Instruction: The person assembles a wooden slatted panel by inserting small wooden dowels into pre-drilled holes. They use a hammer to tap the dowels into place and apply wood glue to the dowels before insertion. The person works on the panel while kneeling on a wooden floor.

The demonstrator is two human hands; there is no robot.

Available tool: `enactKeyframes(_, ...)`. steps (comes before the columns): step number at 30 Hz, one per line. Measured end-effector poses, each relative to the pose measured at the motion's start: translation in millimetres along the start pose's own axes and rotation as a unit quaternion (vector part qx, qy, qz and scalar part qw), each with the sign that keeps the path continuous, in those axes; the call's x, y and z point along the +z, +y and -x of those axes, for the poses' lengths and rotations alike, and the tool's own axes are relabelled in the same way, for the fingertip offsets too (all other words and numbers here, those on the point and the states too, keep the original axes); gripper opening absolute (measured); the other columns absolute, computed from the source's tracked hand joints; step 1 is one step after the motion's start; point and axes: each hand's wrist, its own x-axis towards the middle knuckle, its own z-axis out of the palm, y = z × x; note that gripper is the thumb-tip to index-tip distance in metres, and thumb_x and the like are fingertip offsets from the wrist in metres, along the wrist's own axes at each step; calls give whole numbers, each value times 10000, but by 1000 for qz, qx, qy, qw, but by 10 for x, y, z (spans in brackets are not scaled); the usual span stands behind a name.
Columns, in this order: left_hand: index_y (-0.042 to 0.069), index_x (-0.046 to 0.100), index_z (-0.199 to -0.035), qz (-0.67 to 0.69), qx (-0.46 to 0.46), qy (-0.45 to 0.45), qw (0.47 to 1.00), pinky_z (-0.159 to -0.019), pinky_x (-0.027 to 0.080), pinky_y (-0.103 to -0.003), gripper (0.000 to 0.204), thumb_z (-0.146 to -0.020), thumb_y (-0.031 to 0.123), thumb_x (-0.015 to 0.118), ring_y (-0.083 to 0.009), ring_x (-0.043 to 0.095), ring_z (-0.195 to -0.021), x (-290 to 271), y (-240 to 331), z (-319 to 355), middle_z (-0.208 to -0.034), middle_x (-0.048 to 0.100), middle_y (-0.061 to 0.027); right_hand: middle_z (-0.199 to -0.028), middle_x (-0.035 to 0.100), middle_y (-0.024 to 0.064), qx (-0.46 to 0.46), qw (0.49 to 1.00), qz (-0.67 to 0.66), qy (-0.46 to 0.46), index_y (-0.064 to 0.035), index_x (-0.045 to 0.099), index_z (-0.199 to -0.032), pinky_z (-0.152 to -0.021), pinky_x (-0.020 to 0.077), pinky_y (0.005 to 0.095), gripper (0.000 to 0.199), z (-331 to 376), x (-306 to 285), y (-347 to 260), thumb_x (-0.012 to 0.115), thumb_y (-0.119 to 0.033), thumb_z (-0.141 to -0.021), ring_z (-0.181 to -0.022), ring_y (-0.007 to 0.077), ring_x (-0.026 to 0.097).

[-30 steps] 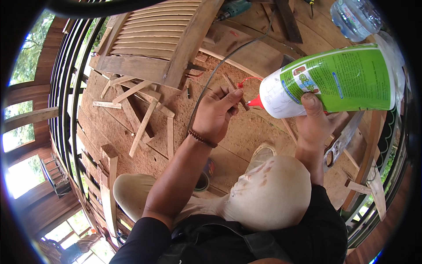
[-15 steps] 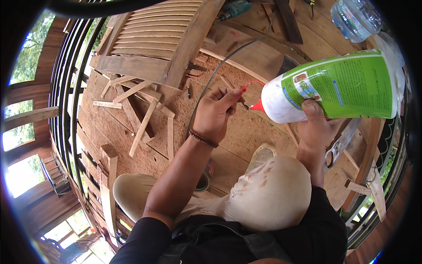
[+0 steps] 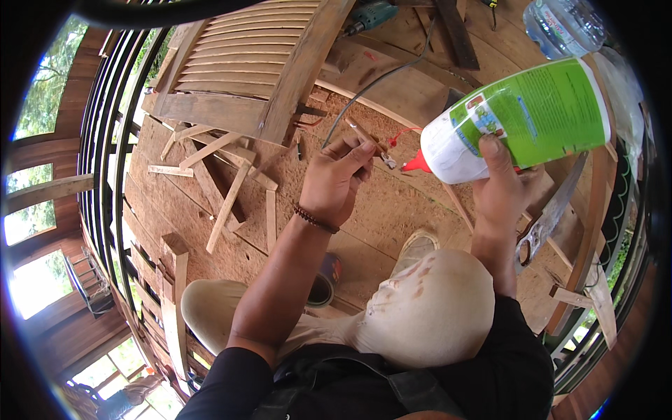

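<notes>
My right hand (image 3: 500, 189) grips a large white plastic glue bottle (image 3: 539, 112) with a green label, thumb on the near side. The bottle is tilted, its red nozzle (image 3: 418, 163) pointing left and slightly down. A small red cap (image 3: 393, 142) dangles from a red string beside the nozzle, apart from my fingers. My left hand (image 3: 337, 171) is closed just left of the nozzle, thumb against curled fingers, and no object shows in it. Behind its fingertips lies a thin wooden stick (image 3: 364, 133) with a whitish end, seemingly on the floor.
A slatted wooden panel (image 3: 245, 56) and a green drill (image 3: 371, 17) with a dark cable are ahead. Wood offcuts (image 3: 231, 203) are scattered at left on the sawdust-covered floor. A handsaw (image 3: 539, 231) lies at right, a tin can (image 3: 324, 283) by my leg, a water bottle (image 3: 563, 28) far right.
My left hand has let go of the red cap and drawn slightly back to the left. The cap hangs loose now, and the glue bottle's base has shifted up and left.
</notes>
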Motion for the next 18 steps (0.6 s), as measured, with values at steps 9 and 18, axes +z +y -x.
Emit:
enactKeyframes(9,-36,706,-1105,-142,-6,69,988,-681,408,-216,228,-935,115,692,-70,534,-743,-160,-73,12,-951,726,-40,-1026,728,121,-54,855,512,-62,-45,641,-1240,-809,520,328,438,-1269,-710,-295,760,-249,-871,-940,224,698)
enactKeyframes(18,-22,677,-1093,-167,-23,85,982,-666,416,-214,216,-914,91,720,-70,533,-711,-116,-136,-34,-955,730,-68,-979,759,114,-41,216,919,-328,-107,761,-1076,-776,561,425,221,-2166,-1186,457,646,-149,-891,-932,274,741)
